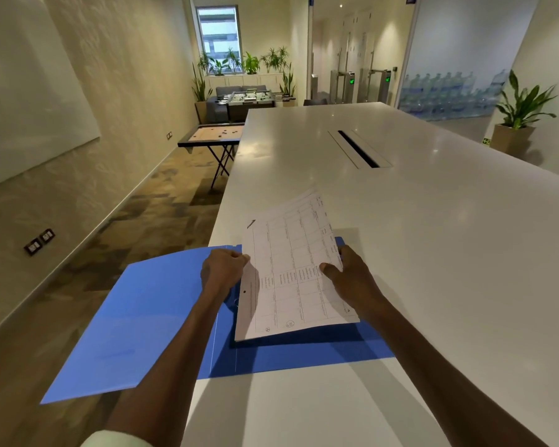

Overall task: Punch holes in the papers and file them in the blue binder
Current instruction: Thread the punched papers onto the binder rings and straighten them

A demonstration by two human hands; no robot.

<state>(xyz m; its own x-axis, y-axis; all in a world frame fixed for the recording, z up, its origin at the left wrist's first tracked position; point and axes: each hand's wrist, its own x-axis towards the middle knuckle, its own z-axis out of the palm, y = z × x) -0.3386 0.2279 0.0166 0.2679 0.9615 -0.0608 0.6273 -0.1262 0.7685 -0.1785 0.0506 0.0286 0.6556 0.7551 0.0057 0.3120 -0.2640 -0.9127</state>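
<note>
The blue binder [136, 321] lies open at the white table's near left corner, its left cover hanging out past the table edge. Above its right half I hold the papers [291, 266], printed with a table, tilted up at the far end. A punched hole shows near their left margin. My left hand [221, 269] grips the papers' left edge with curled fingers. My right hand [349, 275] holds the right edge, thumb on top of the sheet. The binder's spine and clip are mostly hidden under my left hand and the papers.
The long white table [400, 221] stretches ahead with a cable slot [359, 148] in its middle. Left of the table is carpeted floor, with a small game table [215, 133] on folding legs further off. A potted plant [517, 121] stands at the right.
</note>
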